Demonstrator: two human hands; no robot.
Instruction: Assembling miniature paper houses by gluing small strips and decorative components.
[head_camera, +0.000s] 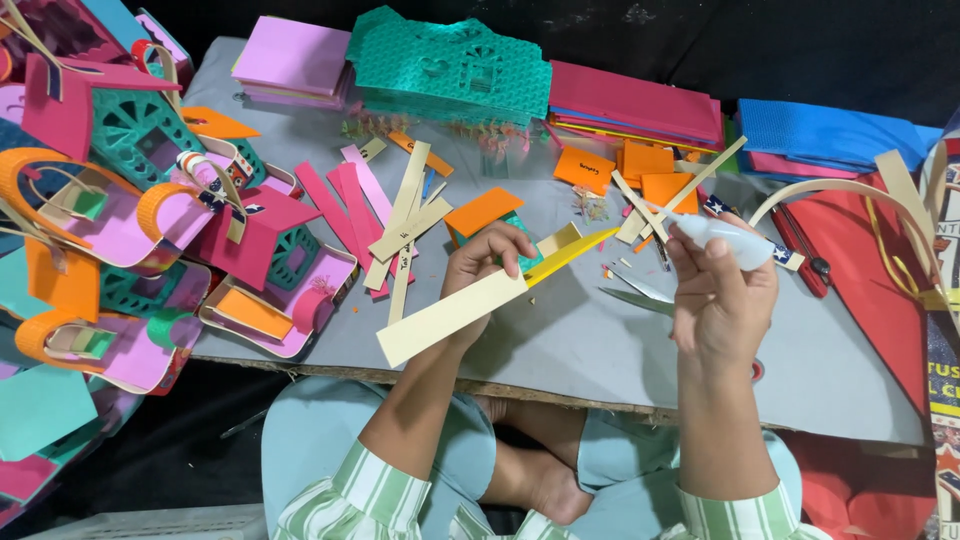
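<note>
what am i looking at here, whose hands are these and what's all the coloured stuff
There is one picture, from a camera worn on a person's head, looking down at their own bare hands; they sit cross-legged at a grey board. The left hand holds a long cream strip joined to a yellow piece. The right hand holds a small white squeeze bottle, tip toward the strip. On the board lie loose cream strips, orange pieces, scissors and stacks of coloured sheets. Finished little houses are piled at the left.
</note>
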